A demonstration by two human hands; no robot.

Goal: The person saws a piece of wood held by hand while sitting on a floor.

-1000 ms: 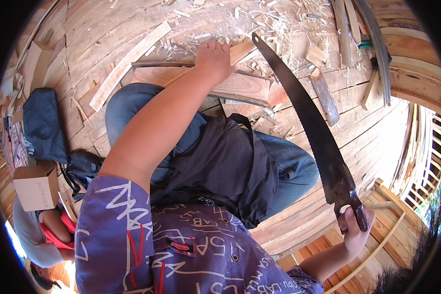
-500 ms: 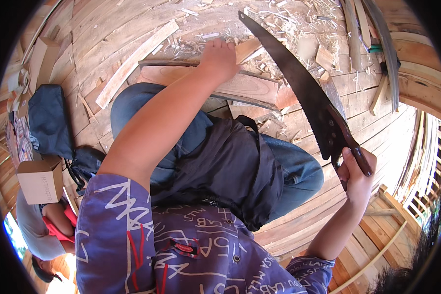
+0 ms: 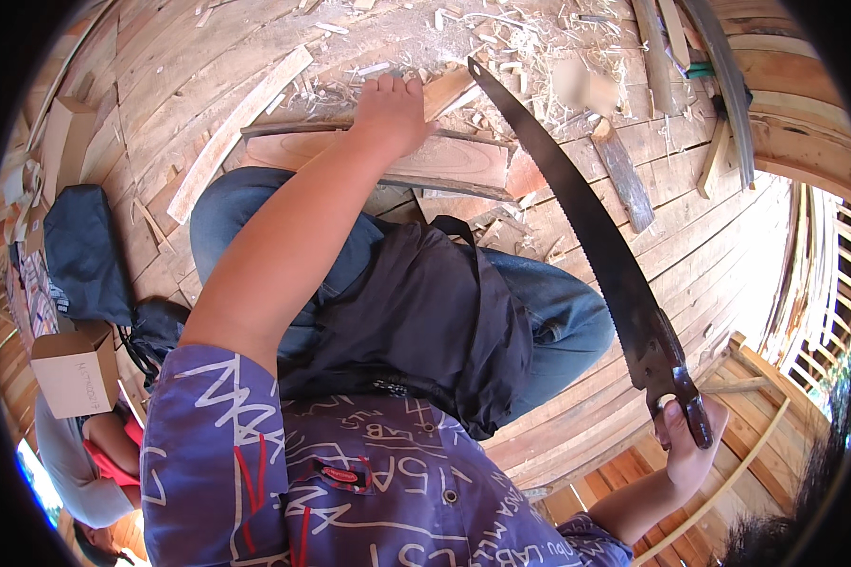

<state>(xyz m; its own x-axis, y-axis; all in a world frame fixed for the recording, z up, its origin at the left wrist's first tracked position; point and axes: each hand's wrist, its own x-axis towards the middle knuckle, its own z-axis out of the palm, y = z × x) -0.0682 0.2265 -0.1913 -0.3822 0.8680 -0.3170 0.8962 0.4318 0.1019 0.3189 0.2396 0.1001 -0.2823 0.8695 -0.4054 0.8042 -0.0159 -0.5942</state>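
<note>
My right hand (image 3: 692,442) grips the dark handle of a curved handsaw (image 3: 591,213), low at the right. The toothed edge faces left toward my knees, and the tip lies close to a small strip of wood (image 3: 450,91). My left hand (image 3: 390,115) is closed over the near end of that strip, fingers pointing away from me. Under the left wrist lies a thick plank with bark edges (image 3: 425,159), across the floor in front of my crossed legs. Whether the saw tip touches the strip I cannot tell.
Wood shavings (image 3: 529,47) and offcuts litter the plank floor ahead. A long pale slat (image 3: 241,132) lies at the left, and a bark-covered billet (image 3: 622,175) at the right. Dark bags (image 3: 90,255) and a cardboard box (image 3: 74,373) stand left, near another person (image 3: 76,468).
My right hand has drawn the saw back toward me, its handle now lower. The left hand keeps its hold on the wood strip. The whole view has shifted slightly.
</note>
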